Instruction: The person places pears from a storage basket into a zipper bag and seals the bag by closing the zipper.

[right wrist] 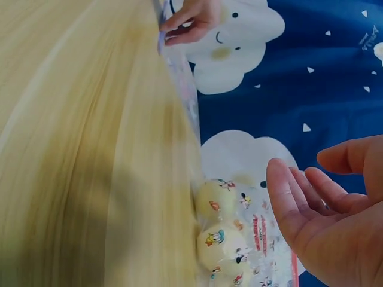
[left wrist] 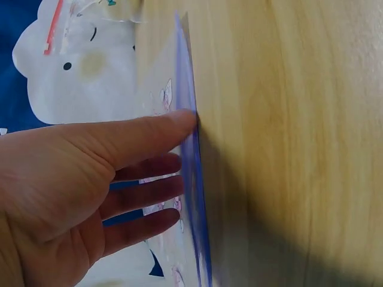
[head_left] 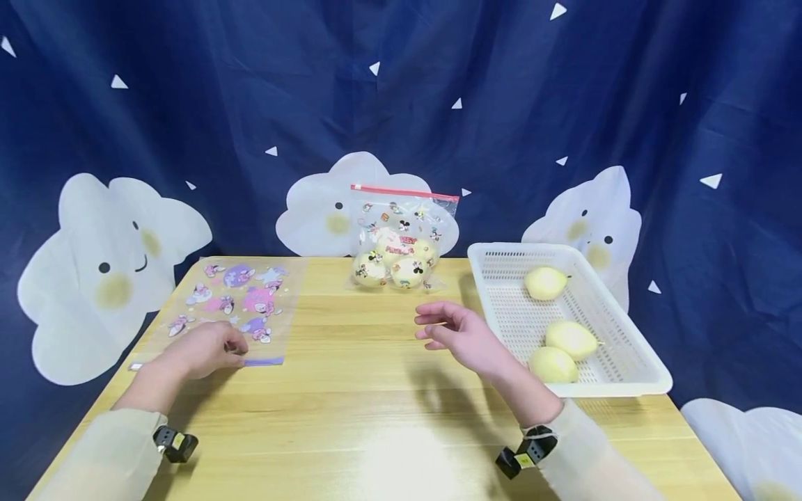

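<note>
A clear zip bag (head_left: pixel 257 299) with purple and pink cartoon prints lies flat at the table's left. Its purple zip edge (left wrist: pixel 194 161) is pinched by my left hand (head_left: pixel 203 349), the thumb on the near side and the index finger mostly hidden behind it. My right hand (head_left: pixel 466 337) hovers over the table's middle with fingers loosely bent, holding nothing. Behind it stands a second zip bag (head_left: pixel 401 240) with a red zip and cartoon prints, holding several pale yellow round fruits. In the right wrist view, this filled bag (right wrist: pixel 224 239) appears beyond the right fingers.
A white plastic basket (head_left: pixel 507 306) stands at the right, with a pear (head_left: pixel 546 283) near its back and two more pears (head_left: pixel 571 339) near its front. A dark blue curtain (head_left: pixel 401 90) with white clouds hangs behind the wooden table (head_left: pixel 338 417).
</note>
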Available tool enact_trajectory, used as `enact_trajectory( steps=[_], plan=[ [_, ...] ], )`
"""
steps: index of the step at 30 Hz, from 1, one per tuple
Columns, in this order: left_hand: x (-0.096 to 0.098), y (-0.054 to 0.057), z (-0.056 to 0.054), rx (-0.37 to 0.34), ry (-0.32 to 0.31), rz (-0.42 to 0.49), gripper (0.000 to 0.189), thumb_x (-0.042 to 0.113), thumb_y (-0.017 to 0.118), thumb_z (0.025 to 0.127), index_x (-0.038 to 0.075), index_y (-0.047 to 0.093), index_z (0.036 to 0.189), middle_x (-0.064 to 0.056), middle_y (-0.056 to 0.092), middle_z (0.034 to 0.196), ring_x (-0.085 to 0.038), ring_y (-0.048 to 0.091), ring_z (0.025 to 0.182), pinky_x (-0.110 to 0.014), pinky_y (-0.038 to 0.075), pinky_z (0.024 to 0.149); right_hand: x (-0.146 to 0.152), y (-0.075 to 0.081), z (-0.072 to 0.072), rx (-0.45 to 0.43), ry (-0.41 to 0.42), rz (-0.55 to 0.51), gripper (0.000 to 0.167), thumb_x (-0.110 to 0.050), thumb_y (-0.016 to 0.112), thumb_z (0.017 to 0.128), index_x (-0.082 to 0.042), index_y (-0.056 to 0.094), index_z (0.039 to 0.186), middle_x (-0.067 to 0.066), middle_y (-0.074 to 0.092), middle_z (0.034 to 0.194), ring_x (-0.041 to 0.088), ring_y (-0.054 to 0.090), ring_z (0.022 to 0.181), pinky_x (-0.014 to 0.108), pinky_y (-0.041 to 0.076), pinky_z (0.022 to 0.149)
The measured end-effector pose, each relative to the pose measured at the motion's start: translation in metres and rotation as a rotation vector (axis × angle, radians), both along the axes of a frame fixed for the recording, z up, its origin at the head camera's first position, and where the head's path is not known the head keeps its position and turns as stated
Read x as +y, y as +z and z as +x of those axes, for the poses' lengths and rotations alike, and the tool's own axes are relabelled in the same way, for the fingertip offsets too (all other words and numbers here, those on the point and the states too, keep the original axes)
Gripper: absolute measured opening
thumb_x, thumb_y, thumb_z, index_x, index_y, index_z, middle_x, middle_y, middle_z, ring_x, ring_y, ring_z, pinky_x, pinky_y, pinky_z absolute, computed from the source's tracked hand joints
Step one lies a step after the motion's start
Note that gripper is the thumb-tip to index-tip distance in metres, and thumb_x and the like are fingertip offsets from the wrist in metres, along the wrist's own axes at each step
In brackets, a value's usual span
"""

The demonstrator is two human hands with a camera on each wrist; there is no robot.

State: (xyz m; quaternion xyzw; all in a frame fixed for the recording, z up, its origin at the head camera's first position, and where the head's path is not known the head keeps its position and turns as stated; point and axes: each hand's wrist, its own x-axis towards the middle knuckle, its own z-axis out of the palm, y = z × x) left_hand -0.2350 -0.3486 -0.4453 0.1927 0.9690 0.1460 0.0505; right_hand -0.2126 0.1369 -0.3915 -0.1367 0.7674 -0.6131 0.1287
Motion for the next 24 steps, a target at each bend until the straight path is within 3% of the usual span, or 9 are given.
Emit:
enact_trajectory(
  steps=[4,7,11,16,19,24],
  plan=[
    [0.004,-0.002,-0.001,0.028,-0.008,-0.029,0.017,0.015,0.083,0.093,0.021,0.074,0.080,0.007,0.071,0.083,-0.013,0.061,0.079,-0.036,0.055,0.073,0.001,-0.002,0.000,-0.004,-0.005,-0.004,0.040,-0.004,0.060,0.107,0.006,0.060,0.146,0.026,0.066,0.143,0.028,0.075,0.119,0.041,0.067,0.100],
    [0.015,-0.004,-0.001,0.007,-0.020,0.013,0.020,0.015,0.076,0.097,0.021,0.065,0.081,0.008,0.060,0.077,-0.010,0.051,0.074,-0.030,0.044,0.067,0.001,-0.002,0.000,-0.008,-0.012,-0.001,0.039,-0.003,0.059,0.107,0.006,0.060,0.145,0.026,0.067,0.142,0.028,0.075,0.118,0.042,0.067,0.100],
    [0.043,-0.002,0.001,-0.022,-0.040,0.136,0.016,0.015,0.070,0.104,0.019,0.062,0.090,0.008,0.057,0.079,-0.008,0.050,0.074,-0.027,0.043,0.066,0.000,-0.001,0.000,-0.009,-0.020,0.009,0.038,-0.004,0.059,0.107,0.005,0.061,0.144,0.025,0.068,0.139,0.026,0.076,0.116,0.041,0.067,0.098],
    [0.092,0.007,-0.002,0.012,-0.037,0.281,0.002,0.011,0.065,0.108,0.011,0.065,0.105,0.005,0.062,0.081,-0.007,0.055,0.069,-0.025,0.049,0.062,-0.002,0.001,-0.001,-0.019,-0.032,0.019,0.035,-0.006,0.060,0.108,0.003,0.062,0.142,0.023,0.070,0.135,0.023,0.076,0.111,0.038,0.067,0.095],
    [0.122,0.015,-0.004,-0.017,0.018,0.391,0.010,0.007,0.063,0.106,0.006,0.064,0.116,0.001,0.063,0.079,-0.009,0.058,0.060,-0.026,0.051,0.054,-0.002,0.003,-0.002,-0.025,-0.038,0.020,0.034,-0.006,0.059,0.109,0.002,0.062,0.141,0.022,0.070,0.134,0.022,0.075,0.110,0.037,0.066,0.094],
    [0.173,0.029,-0.008,-0.144,0.116,0.661,0.031,0.004,0.064,0.100,0.002,0.060,0.131,-0.007,0.068,0.085,-0.015,0.065,0.060,-0.028,0.057,0.054,-0.003,0.006,-0.002,-0.033,-0.040,0.022,0.034,-0.008,0.058,0.109,0.001,0.062,0.142,0.021,0.070,0.133,0.022,0.075,0.109,0.038,0.066,0.093]
  ],
)
